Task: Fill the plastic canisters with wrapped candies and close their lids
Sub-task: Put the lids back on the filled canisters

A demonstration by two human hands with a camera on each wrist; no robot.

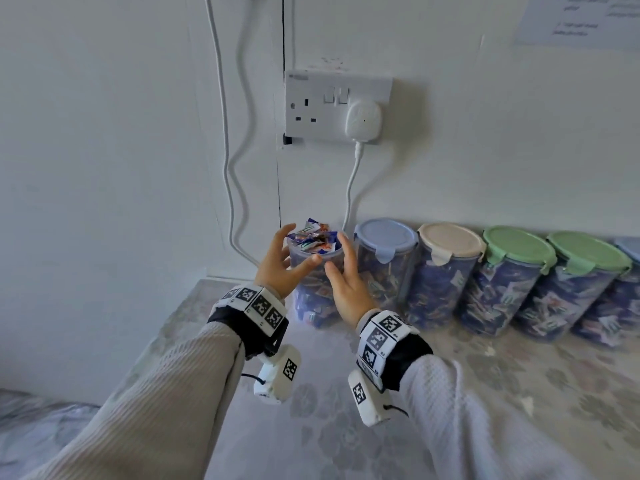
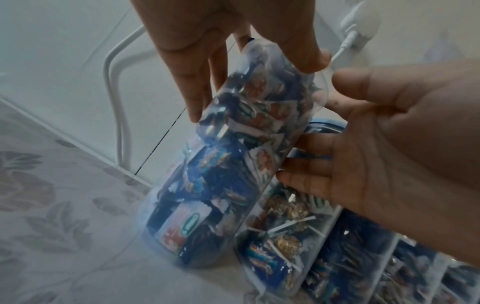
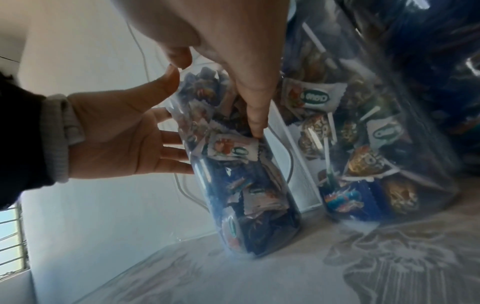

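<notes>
An open clear plastic canister (image 1: 311, 289) stands on the table by the wall, at the left end of a row. Wrapped candies (image 1: 313, 237) heap above its rim. My left hand (image 1: 285, 252) is against its left side with fingers straight and spread, thumb across the front near the rim. My right hand (image 1: 341, 268) flanks its right side, fingers straight. In the left wrist view my left fingers (image 2: 194, 92) lie along the canister (image 2: 221, 174). In the right wrist view one right finger (image 3: 255, 119) touches the canister (image 3: 246, 195). No loose lid shows in any view.
To the right stand lidded canisters full of candies: blue lid (image 1: 386, 237), beige lid (image 1: 450, 239), two green lids (image 1: 516, 245) (image 1: 588, 252). Behind them is a wall socket (image 1: 311, 105) with a white plug (image 1: 363, 121) and hanging cables (image 1: 227, 150). A floral cloth (image 1: 346, 427) covers the table.
</notes>
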